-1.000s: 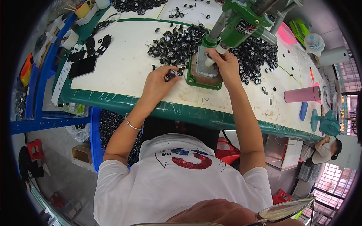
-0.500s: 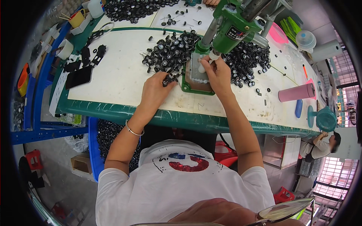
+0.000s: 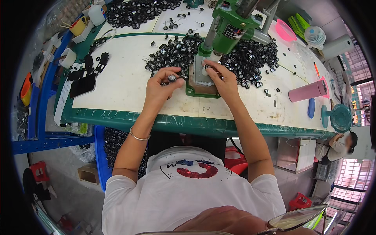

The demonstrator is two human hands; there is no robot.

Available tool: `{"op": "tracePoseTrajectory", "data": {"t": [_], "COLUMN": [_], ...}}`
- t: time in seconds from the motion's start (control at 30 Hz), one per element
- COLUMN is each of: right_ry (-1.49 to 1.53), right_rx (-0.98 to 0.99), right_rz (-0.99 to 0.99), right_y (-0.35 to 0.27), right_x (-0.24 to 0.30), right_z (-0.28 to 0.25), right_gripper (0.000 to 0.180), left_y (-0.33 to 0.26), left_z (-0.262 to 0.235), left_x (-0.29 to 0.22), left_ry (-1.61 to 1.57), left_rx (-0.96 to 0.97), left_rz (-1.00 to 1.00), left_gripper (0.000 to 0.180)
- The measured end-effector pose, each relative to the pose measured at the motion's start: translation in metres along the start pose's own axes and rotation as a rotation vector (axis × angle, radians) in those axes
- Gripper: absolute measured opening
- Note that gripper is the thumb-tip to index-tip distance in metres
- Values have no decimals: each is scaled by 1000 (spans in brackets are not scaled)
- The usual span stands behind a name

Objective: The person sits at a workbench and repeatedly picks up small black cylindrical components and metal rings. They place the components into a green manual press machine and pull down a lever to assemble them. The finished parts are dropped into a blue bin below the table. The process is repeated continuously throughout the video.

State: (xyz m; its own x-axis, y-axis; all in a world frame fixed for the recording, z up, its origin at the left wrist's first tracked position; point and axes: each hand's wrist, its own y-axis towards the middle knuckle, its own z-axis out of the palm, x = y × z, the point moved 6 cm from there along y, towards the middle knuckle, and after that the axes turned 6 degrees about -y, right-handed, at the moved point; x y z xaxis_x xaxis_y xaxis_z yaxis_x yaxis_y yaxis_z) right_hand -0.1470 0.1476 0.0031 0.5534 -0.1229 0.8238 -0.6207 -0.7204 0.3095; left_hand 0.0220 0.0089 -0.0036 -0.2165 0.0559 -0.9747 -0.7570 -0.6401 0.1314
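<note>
Wheel (image 3: 172,78) lies left of the press (image 3: 231,34), pinched in the left hand (image 3: 159,88), its thumb and fingers curled nearly together; its axle direction cannot be told. The right hand (image 3: 226,80), nearer the press, has its fingertips close around a small pale piece (image 3: 206,67) above the press's plate (image 3: 199,73).

The left hand (image 3: 159,85) is gripping black miniature wheels (image 3: 172,78) just beside the green bench press (image 3: 231,37). The right hand (image 3: 207,66) is pinching a pale part, too small to identify, above the press base. Loose wheel piles (image 3: 254,58) are covering the table (image 3: 125,74) on both sides of the press. A black smartphone (image 3: 83,86) is lying at left; a pink tumbler (image 3: 307,91) is occupying the right side.
</note>
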Motion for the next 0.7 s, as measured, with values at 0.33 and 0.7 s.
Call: {"op": "tracePoseTrajectory", "data": {"t": [0.33, 0.7], "right_ry": [247, 225], "right_rx": [-14, -274], "right_rz": [87, 4], "right_y": [1, 45], "right_x": [-3, 48], "right_z": [-41, -139], "right_gripper": [50, 35], "left_y": [31, 54], "left_z": [41, 65], "left_x": [4, 1], "left_ry": [-675, -375], "left_rx": [147, 214], "left_rz": [-456, -297], "left_gripper": [24, 30]}}
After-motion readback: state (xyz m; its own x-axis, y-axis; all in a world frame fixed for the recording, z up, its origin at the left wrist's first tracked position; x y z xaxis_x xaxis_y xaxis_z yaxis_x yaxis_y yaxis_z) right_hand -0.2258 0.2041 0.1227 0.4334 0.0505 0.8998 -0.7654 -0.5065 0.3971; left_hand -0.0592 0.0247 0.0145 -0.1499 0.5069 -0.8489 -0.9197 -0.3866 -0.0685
